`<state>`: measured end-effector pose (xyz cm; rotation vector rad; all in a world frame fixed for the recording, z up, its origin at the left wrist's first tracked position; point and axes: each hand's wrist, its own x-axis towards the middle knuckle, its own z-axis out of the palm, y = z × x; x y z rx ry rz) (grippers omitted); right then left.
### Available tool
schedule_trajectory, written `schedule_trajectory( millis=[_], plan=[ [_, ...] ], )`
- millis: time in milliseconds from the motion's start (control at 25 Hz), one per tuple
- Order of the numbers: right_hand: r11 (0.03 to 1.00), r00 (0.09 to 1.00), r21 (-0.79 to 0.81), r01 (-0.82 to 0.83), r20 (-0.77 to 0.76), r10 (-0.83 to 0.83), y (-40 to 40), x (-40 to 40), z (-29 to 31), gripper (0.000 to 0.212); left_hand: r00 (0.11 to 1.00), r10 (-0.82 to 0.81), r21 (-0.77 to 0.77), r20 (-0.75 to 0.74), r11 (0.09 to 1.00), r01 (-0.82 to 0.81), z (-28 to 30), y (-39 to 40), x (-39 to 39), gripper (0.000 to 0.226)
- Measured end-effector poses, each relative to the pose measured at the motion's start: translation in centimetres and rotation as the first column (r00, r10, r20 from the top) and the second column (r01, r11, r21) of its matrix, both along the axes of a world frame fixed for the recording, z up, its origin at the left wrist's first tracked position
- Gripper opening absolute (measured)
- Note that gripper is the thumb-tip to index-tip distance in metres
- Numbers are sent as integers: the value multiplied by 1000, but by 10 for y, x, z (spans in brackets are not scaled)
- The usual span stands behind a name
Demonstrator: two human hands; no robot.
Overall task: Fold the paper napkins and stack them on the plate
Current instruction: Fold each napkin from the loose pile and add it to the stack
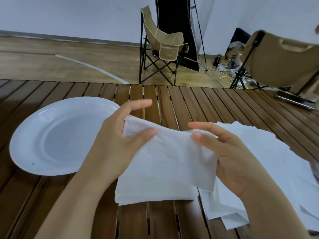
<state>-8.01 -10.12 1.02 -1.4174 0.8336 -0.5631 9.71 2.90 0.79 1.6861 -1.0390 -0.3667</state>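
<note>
Centre of frame: you hold one white paper napkin (165,163) above the slatted wooden bench (198,104). Your left hand (119,140) pinches its upper left corner, thumb on the near face, forefinger stretched out above and clear of the paper. Your right hand (229,152) grips the upper right edge, thumb tip on the near face, fingers behind it. The napkin sags between the two hands; its lower edge lies on or just above the bench, cannot tell which.

Left of frame: white plate (34,152) on the bench, nothing on it, its right rim hidden behind your left hand.

Right and lower right: loose pile of unfolded napkins (276,161) spread on the bench, partly under your right hand and wrist.

Far right edge of the bench: a dark flat device (293,99). Beyond the bench, upper centre: tan folding camp chair (164,44) on wood floor; a second tan chair back (279,61) at upper right.
</note>
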Motion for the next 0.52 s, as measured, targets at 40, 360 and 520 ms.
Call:
schedule_trajectory(
  millis=[40, 360, 520],
  plan=[
    [1000, 1000, -27, -12, -20, 11, 0, 1, -1, 32, 999, 35, -9, 20, 999, -35, -1, 1, 2, 34],
    [932, 966, -345, 113, -181, -185, -3, 6, -14, 5, 976, 172, 103, 131, 977, -186, -13, 10, 15, 19],
    [902, 932, -426, 76, -291, -216, -1, 8, -12, 21, 940, 201, 172, 277, 952, -254, -17, 8, 14, 12]
  ],
)
